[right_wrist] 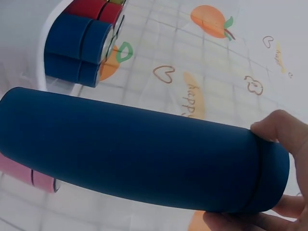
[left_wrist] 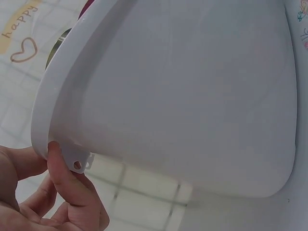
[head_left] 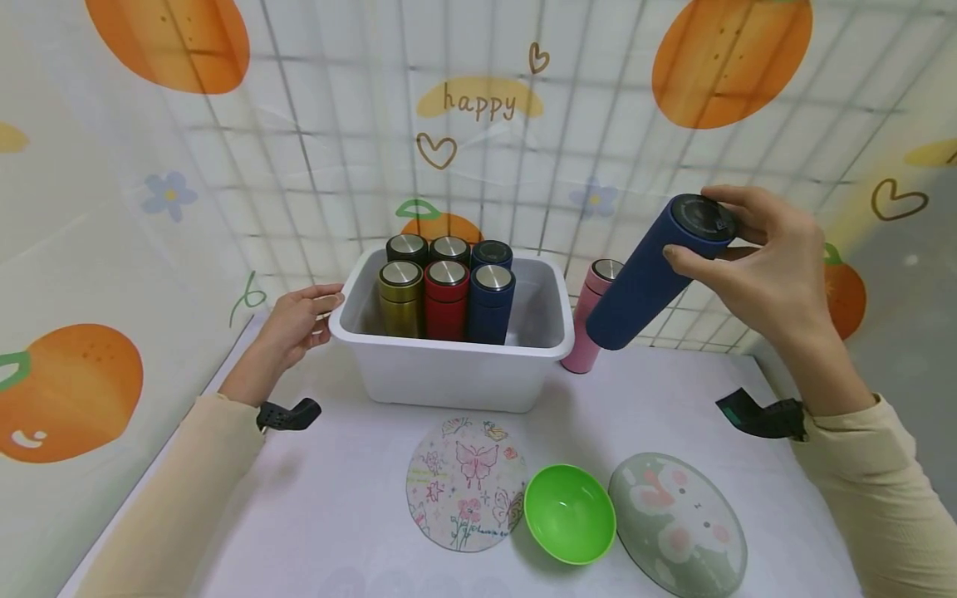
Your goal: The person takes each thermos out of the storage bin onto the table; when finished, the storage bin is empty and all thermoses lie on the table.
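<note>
Tilted in the air right of the white plastic tub is a dark blue thermos. My right hand grips it round the dark cap end, thumb on one side and fingers on the other; its body slants down to the left. With my left hand I pinch the tub's left rim, thumb and fingers at the lip in the left wrist view. Upright in the tub's left and middle stand several thermoses, including a gold one, a red one and a blue one. A pink thermos stands partly behind the held one.
In front of the tub lies a round mat with a butterfly drawing. A green bowl sits between it and a grey-green rabbit mat. Behind the tub rises a wire grid covered by a printed sheet.
</note>
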{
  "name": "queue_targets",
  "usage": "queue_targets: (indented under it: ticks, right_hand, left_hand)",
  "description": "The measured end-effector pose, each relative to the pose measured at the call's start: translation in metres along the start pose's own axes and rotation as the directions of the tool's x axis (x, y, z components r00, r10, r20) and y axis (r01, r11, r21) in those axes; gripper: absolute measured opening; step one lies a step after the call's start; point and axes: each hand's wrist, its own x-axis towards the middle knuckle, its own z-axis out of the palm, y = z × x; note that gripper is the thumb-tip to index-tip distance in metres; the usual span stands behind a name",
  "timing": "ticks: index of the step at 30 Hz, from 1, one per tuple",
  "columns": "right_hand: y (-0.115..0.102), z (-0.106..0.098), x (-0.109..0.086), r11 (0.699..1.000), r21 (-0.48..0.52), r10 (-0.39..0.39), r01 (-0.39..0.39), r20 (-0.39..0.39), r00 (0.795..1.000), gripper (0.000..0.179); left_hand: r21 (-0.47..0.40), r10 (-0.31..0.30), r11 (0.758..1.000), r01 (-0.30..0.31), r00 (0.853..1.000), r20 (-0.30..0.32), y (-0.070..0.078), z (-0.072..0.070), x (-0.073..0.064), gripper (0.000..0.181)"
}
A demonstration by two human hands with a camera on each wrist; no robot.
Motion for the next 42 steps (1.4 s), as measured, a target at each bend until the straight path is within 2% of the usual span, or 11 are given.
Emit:
queue_targets:
  ticks: [8, 13, 20, 31, 42]
  right_hand:
    - [0.020, -0.004, -0.003, 0.999, -0.021, 0.037, -0.037, 0.006, 0.999, 0.061]
    - [0.031, -0.003, -0.005, 0.996, -0.071, 0.062, -0.061, 0.012, 0.998, 0.063]
    - [0.048, 0.002, -0.007, 0.988, -0.133, 0.087, -0.084, 0.015, 0.996, 0.064]
    - [0.073, 0.008, -0.011, 0.964, -0.192, 0.196, -0.182, 0.055, 0.979, 0.071]
    - [0.094, 0.020, -0.010, 0.947, -0.249, 0.224, -0.205, 0.051, 0.973, 0.075]
  left_hand:
    - [0.001, 0.004, 1.000, -0.004, 1.000, 0.004, 0.000, 0.001, 0.002, 0.050]
    - [0.001, -0.003, 1.000, 0.003, 1.000, 0.003, 0.000, 0.000, 0.001, 0.050]
    - [-0.010, -0.006, 1.000, 0.006, 1.000, 0.002, -0.001, -0.002, 0.000, 0.051]
    - [-0.001, 0.004, 1.000, -0.004, 1.000, 0.002, 0.000, 0.000, 0.001, 0.050]
    - [0.031, 0.011, 0.999, -0.011, 1.000, -0.011, -0.002, 0.000, 0.002, 0.049]
